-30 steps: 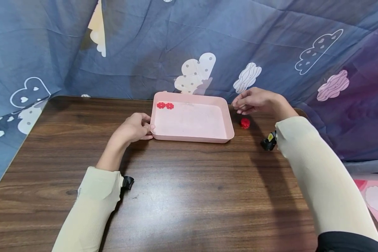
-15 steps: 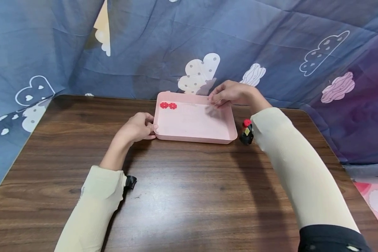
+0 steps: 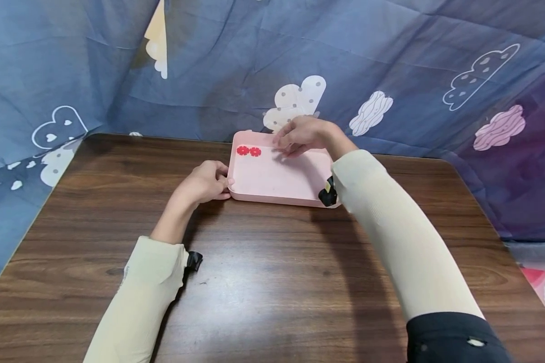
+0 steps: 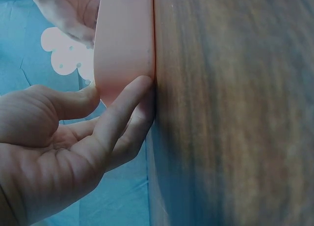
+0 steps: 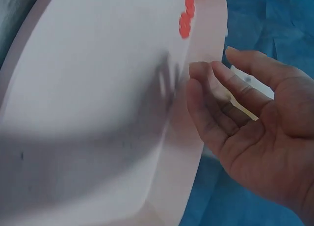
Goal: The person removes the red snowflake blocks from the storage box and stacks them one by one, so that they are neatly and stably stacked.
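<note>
A shallow pink tray [image 3: 277, 198] stands near the far side of the table. Two red flower-shaped discs [image 3: 249, 151] lie side by side in its back left corner. My left hand [image 3: 206, 181] holds the tray's left side near the front corner, thumb at the rim and fingers against the outer wall, as the left wrist view shows. Over the back of the tray, my right hand [image 3: 302, 136] hovers with fingers loosely bent and nothing between them. The right wrist view has the same two discs [image 5: 186, 15] just beyond those fingertips.
The brown wooden table [image 3: 263, 282] extends toward me and to both sides. Behind it hangs a blue cloud-print cloth [image 3: 200, 75], close to the tray's back wall. A black wrist device [image 3: 328, 193] on my right sleeve overlaps the tray's front right corner.
My right hand has moved left from beside the tray to over its back part. The right sleeve now hides where the red stack stood. My left hand keeps its hold.
</note>
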Demonstrator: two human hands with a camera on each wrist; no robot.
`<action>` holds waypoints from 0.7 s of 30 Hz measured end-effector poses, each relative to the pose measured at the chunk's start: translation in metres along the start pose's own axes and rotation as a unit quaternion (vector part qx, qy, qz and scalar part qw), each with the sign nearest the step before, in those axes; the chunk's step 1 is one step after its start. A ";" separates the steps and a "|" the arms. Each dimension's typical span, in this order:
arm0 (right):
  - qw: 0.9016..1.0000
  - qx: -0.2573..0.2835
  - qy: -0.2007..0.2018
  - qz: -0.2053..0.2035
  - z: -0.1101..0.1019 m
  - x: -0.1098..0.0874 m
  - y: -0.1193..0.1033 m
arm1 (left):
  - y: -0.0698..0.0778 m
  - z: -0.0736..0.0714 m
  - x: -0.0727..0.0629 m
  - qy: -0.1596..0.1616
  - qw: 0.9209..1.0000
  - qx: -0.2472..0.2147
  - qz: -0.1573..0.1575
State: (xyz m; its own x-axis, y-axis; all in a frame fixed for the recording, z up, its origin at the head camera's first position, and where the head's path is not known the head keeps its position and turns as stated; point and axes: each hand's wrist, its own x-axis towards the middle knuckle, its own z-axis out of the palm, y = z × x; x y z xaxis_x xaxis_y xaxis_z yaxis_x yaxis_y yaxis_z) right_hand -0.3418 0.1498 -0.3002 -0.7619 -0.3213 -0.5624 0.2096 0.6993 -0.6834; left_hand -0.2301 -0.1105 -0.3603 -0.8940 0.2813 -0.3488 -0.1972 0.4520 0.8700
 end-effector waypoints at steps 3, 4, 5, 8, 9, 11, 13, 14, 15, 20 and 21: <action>1.000 0.002 -0.002 0.005 0.009 0.008 -0.005 | 0.000 0.000 0.001 -0.001 1.000 0.001 -0.001; 1.000 0.000 -0.003 0.006 0.012 0.010 -0.006 | 0.001 0.000 0.001 -0.001 1.000 0.001 0.000; 1.000 -0.003 -0.003 0.007 0.015 0.012 -0.008 | 0.001 0.000 0.001 -0.001 1.000 0.002 -0.001; 1.000 -0.011 -0.007 0.011 0.022 0.018 -0.011 | 0.001 0.001 0.000 -0.001 1.000 0.005 -0.004; 1.000 -0.013 -0.009 0.013 0.025 0.019 -0.011 | 0.001 0.001 0.000 -0.001 1.000 0.006 -0.005; 1.000 -0.019 -0.015 0.019 0.029 0.023 -0.013 | 0.001 0.001 0.000 0.000 1.000 0.005 -0.007; 0.999 -0.029 -0.020 0.025 0.031 0.025 -0.014 | 0.001 0.002 0.001 -0.001 1.000 0.004 -0.007; 0.999 -0.036 -0.022 0.028 0.032 0.026 -0.014 | 0.000 0.002 0.001 -0.001 1.000 0.004 -0.006; 0.998 -0.041 -0.023 0.030 0.033 0.027 -0.015 | 0.001 0.002 0.001 0.000 1.000 0.004 -0.005; 0.998 -0.057 -0.020 0.031 0.035 0.030 -0.014 | 0.001 0.002 0.002 0.003 1.000 0.003 -0.003; 0.998 -0.060 -0.019 0.029 0.035 0.031 -0.014 | 0.001 0.001 0.002 0.004 1.000 0.003 -0.004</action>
State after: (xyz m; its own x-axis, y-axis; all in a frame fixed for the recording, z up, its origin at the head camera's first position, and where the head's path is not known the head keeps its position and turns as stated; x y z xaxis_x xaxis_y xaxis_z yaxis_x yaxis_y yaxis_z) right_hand -0.3468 0.1076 -0.3239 -0.7261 -0.2998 -0.6188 0.1770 0.7881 -0.5895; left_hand -0.2314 -0.1082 -0.3605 -0.8956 0.2709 -0.3529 -0.2016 0.4599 0.8647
